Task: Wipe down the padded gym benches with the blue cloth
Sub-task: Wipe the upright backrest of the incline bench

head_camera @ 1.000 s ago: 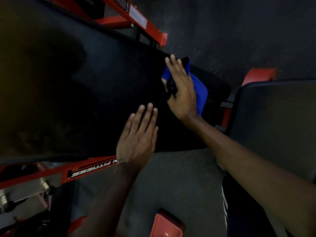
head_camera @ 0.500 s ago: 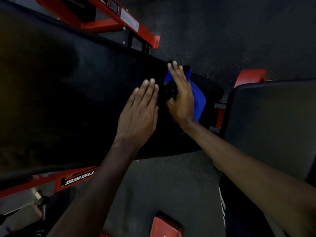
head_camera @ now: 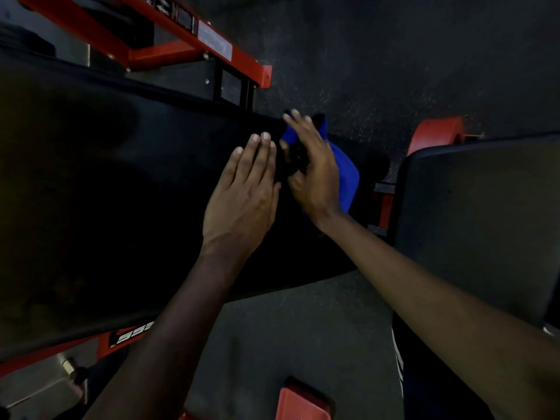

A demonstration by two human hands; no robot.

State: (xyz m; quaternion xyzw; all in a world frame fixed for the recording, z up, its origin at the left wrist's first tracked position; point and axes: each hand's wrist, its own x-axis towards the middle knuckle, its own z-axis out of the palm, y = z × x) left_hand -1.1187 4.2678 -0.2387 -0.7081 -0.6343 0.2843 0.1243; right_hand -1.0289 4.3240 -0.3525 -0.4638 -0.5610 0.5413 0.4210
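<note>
A black padded worktop (head_camera: 121,192) fills the left and middle of the frame, running from the upper left down towards the right, its surface deep in shadow. Dark speckled floor (head_camera: 394,56) shows beyond it at the upper right and again at the bottom middle. A second padded bench (head_camera: 485,222), greyer in the light, takes up the right edge, apart from the worktop's narrow end. A red steel frame (head_camera: 145,34) with labels on it crosses the upper left behind the worktop, and a red rail (head_camera: 127,338) with white lettering shows under the worktop's near edge at the lower left.

Both bare forearms reach up from the bottom of the frame. The left hand (head_camera: 245,192) lies palm down on the worktop near the middle, fingers straight and close together, holding nothing. Just to its right, the right hand (head_camera: 315,171) lies over the blue cloth (head_camera: 347,177), fingers stretched out along it; whether the thumb hooks a fold cannot be told. The cloth sits on the worktop's narrow end, right of centre, showing past the fingertips and along the hand's right side.

A red rounded cap (head_camera: 436,131) sits at the upper right and a red foot (head_camera: 303,404) at the bottom middle.
</note>
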